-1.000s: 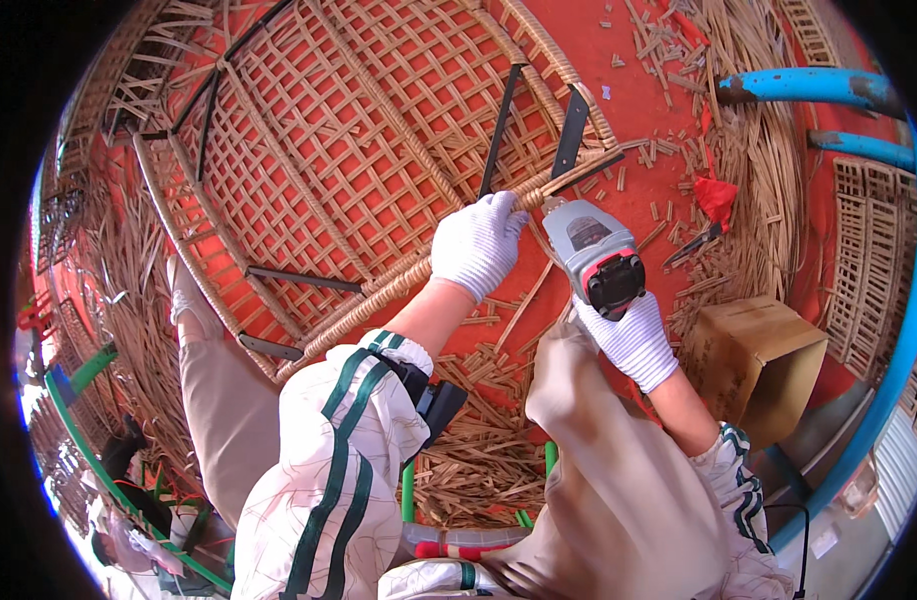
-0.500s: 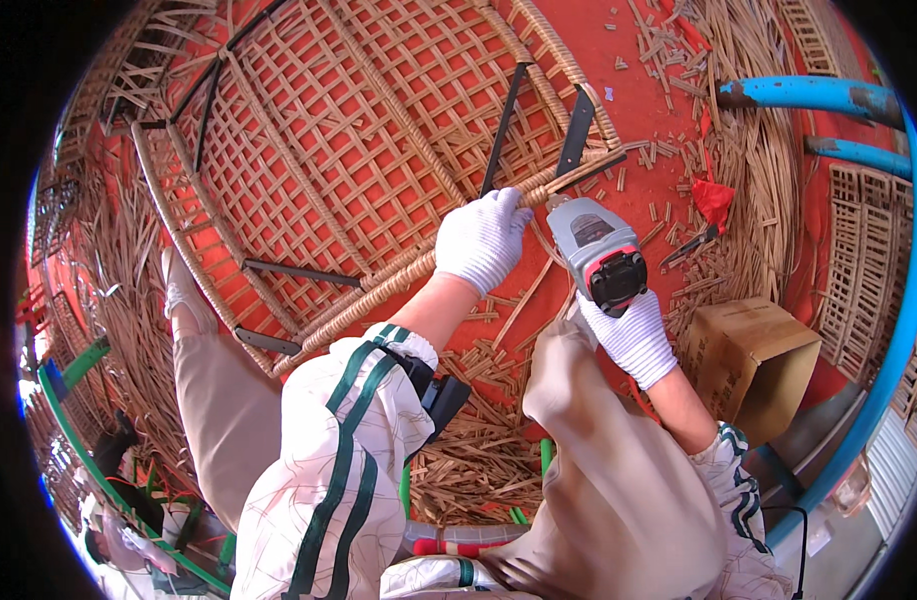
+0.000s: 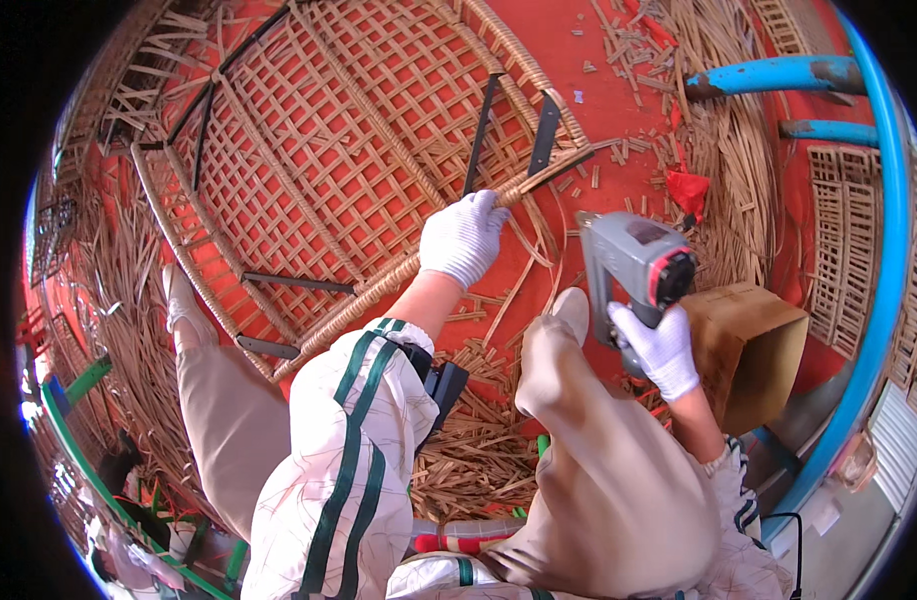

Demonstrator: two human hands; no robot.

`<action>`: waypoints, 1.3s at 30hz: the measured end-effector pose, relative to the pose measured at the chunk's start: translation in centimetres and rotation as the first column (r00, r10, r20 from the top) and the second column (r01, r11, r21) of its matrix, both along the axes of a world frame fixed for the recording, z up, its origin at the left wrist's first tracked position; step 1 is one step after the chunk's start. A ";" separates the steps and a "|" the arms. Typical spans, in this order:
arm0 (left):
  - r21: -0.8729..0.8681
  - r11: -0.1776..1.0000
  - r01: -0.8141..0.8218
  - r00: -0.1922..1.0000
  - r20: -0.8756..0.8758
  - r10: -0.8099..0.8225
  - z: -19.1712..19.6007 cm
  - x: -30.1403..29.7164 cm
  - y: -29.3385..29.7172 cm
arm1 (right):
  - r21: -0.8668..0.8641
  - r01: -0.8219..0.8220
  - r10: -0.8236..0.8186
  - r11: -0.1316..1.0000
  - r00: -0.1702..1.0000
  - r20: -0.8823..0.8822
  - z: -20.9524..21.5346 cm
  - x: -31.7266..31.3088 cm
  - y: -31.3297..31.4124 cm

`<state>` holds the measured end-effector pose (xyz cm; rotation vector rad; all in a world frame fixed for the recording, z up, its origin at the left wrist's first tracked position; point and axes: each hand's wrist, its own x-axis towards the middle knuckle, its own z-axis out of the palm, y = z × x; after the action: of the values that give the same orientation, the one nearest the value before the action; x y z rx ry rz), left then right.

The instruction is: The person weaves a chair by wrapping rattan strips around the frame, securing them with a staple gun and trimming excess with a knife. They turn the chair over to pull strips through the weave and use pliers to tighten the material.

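Observation:
A large woven rattan lattice panel (image 3: 319, 150) with dark metal bars lies on the red floor in front of me. My left hand (image 3: 463, 238), in a white glove, grips the panel's wrapped rim near its right corner. My right hand (image 3: 661, 347), also gloved, holds a grey staple gun (image 3: 631, 262) with a red ring, lifted off the panel and to the right of the rim. My knees and beige trousers fill the lower middle.
A cardboard box (image 3: 747, 345) stands by my right hand. Loose rattan strips (image 3: 479, 450) and offcuts litter the floor. Blue metal pipes (image 3: 779, 75) and more woven panels (image 3: 839, 240) are at the right. A red scrap (image 3: 689, 188) lies near the box.
My right hand has pulled the staple gun away from the panel's rim, to the right and toward me. My left hand stays on the rim.

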<state>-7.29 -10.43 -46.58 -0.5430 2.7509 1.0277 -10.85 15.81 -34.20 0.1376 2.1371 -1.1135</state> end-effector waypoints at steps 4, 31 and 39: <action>0.061 0.998 -0.015 0.984 0.179 0.004 0.7 -0.6 -0.5 | 0.057 0.068 -0.059 0.996 0.988 -0.143 5.4 1.3 4.9; 0.058 0.996 -0.065 0.932 -0.354 0.081 52.1 7.3 -5.6 | 0.854 0.479 -0.080 0.203 0.877 -0.473 27.0 12.2 48.1; 0.058 0.998 0.037 0.849 -0.529 -0.001 51.2 3.3 -9.3 | 0.836 0.420 0.162 0.353 0.853 -0.497 29.5 14.6 45.8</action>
<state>-3.95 -19.70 4.63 -0.2415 3.1579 1.4438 3.74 61.64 -4.70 0.6249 3.0702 0.2694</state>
